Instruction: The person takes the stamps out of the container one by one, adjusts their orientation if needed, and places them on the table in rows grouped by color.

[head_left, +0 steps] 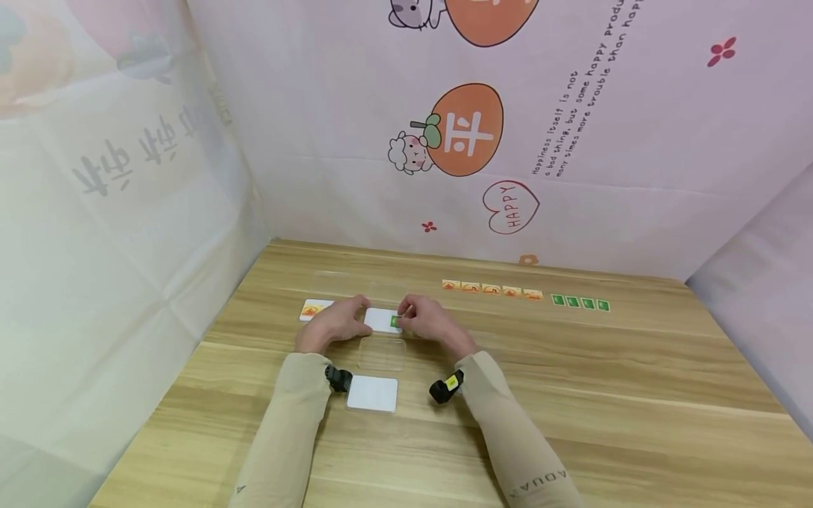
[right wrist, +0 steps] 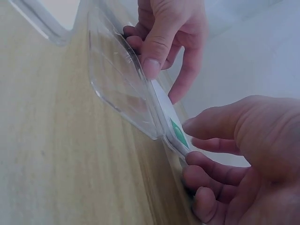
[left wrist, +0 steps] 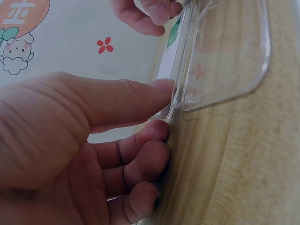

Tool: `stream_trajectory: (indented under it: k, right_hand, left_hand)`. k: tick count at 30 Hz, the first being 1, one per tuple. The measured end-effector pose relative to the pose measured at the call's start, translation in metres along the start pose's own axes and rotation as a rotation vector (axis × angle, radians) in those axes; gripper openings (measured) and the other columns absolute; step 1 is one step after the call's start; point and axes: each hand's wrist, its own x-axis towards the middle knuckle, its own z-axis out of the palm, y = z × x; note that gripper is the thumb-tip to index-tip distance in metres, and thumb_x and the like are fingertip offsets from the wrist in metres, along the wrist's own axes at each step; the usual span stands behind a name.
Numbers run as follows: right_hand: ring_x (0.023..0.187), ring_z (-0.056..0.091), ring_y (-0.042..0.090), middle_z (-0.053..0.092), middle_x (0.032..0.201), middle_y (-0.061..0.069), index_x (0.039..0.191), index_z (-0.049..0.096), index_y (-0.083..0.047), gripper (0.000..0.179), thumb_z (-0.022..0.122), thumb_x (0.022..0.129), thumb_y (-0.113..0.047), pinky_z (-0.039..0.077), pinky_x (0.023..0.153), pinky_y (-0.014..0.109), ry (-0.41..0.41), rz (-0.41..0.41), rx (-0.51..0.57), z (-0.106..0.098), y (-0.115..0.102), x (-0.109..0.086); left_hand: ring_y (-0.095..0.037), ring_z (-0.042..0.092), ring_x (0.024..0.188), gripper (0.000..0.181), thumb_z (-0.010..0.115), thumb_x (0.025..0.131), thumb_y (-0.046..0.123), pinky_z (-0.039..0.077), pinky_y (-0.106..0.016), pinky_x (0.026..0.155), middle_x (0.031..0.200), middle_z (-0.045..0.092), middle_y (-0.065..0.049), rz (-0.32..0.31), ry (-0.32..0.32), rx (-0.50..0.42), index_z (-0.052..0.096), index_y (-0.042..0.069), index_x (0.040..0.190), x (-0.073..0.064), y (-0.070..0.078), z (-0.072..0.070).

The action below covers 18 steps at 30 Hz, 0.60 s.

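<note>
A clear hinged plastic case lies on the table with a white insert in it. Its transparent lid is folded out toward me. A small green card lies on the insert's right end. My left hand grips the case's left end, thumb on the near side and forefinger on the far side. With curled fingers, my right hand pinches the green card's right edge; the thumb tip is right at it in the right wrist view. Another case with an orange card sits left, partly behind my left hand.
Behind to the right runs a row of several orange cards, then several green cards. A white-filled case lies nearer me, between the forearms. A printed cloth hangs at the table's back edge.
</note>
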Motion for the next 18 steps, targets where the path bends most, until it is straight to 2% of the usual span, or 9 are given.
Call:
stream_trajectory:
  k: [8, 14, 18]
  right_hand:
    - [0.072, 0.054, 0.016, 0.062, 0.087, 0.004, 0.101, 0.062, -0.012, 0.016, 0.071, 0.09, -0.019, 0.044, 0.061, 0.025, 0.003, -0.006, -0.047, 0.0017, 0.0028, 0.0021]
    - [0.07, 0.053, 0.014, 0.061, 0.083, 0.004, 0.101, 0.062, -0.01, 0.018, 0.072, 0.088, -0.016, 0.042, 0.062, 0.025, 0.014, -0.022, -0.064, 0.0032, 0.0001, 0.0013]
    - [0.07, 0.053, 0.014, 0.061, 0.082, 0.004, 0.102, 0.061, -0.009, 0.019, 0.072, 0.088, -0.016, 0.041, 0.061, 0.025, 0.014, -0.018, -0.068, 0.004, 0.0009, 0.0004]
  left_hand:
    - [-0.022, 0.055, 0.1, 0.054, 0.071, 0.09, 0.029, 0.045, -0.041, 0.093, 0.123, 0.063, -0.009, -0.003, -0.004, 0.006, 0.051, 0.014, 0.137, 0.001, 0.0006, 0.0]
    - [-0.02, 0.054, 0.087, 0.055, 0.071, 0.089, 0.027, 0.043, -0.037, 0.083, 0.094, 0.062, -0.006, 0.001, -0.009, 0.009, 0.05, 0.012, 0.138, 0.0013, -0.0006, -0.0004]
    - [-0.02, 0.053, 0.084, 0.055, 0.071, 0.089, 0.027, 0.042, -0.037, 0.08, 0.088, 0.058, -0.005, 0.008, -0.011, 0.016, 0.049, 0.011, 0.138, 0.0019, -0.0015, 0.0006]
